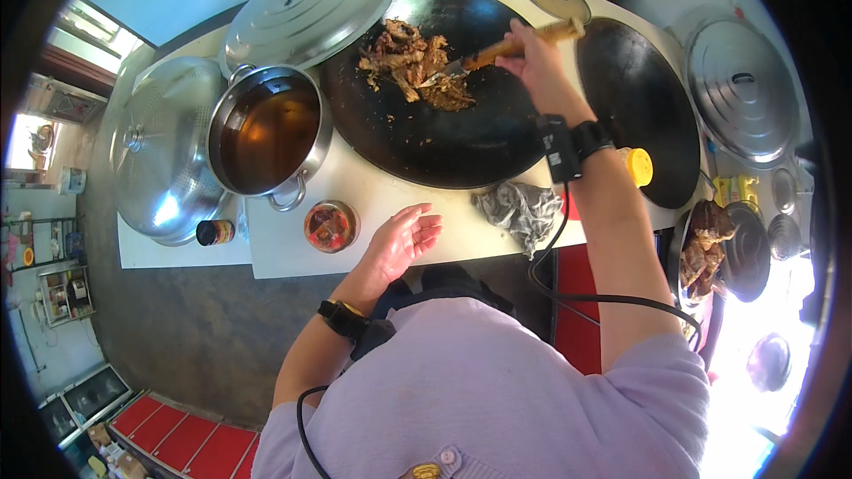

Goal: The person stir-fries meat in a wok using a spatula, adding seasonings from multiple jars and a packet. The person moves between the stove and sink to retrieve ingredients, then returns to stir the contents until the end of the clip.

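My right hand [526, 53] grips the wooden handle [496, 53] of a spatula. Its metal blade [444, 73] rests among browned, shredded-looking meat [406, 56] in a large black wok [459, 143]. The meat lies in a heap on the wok's left and middle part, with small crumbs scattered below it. My left hand [404, 237] is held in front of my body near the counter's front edge, its fingers apart and nothing in it. Left of that hand stands a glass jar [331, 226] with reddish contents.
A steel pot [269, 136] of brown liquid stands left of the wok, beside a domed steel lid [166, 153]. A large lid [309, 10] leans over the wok's rim. A grey cloth [519, 209] lies in front. Rightward are a second wok [639, 106] and a yellow-lidded container [639, 167].
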{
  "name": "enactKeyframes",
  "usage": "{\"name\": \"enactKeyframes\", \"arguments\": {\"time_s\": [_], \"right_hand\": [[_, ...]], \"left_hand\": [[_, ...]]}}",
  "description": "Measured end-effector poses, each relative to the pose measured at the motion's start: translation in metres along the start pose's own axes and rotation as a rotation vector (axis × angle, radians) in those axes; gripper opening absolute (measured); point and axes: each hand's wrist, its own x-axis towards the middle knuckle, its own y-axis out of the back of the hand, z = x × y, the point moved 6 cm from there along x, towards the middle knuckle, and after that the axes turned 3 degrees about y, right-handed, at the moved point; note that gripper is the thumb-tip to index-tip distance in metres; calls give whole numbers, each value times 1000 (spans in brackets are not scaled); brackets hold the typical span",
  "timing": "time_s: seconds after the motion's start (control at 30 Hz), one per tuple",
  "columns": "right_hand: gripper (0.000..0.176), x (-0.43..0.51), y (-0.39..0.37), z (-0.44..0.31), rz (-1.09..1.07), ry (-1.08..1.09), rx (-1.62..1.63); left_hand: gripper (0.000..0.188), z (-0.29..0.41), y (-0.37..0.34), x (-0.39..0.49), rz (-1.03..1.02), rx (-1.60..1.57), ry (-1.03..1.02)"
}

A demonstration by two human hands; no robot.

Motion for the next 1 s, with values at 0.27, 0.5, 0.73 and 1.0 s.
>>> {"name": "enactKeyframes", "arguments": {"time_s": [0.27,0.5,0.73,1.0], "right_hand": [[37,-37,-16,-139,-234,252,-1112],[38,-27,25,-156,-239,224,-1388],[23,0,69,-5,-62,187,-421],[21,-52,-48,5,-534,486,-546]], "left_hand": [[26,17,-3,14,-17,-66,-73],[24,2,-8,22,-14,-84,31],[27,0,-5,11,31,10,33],[27,2,-1,-7,34,7,-48]]}}
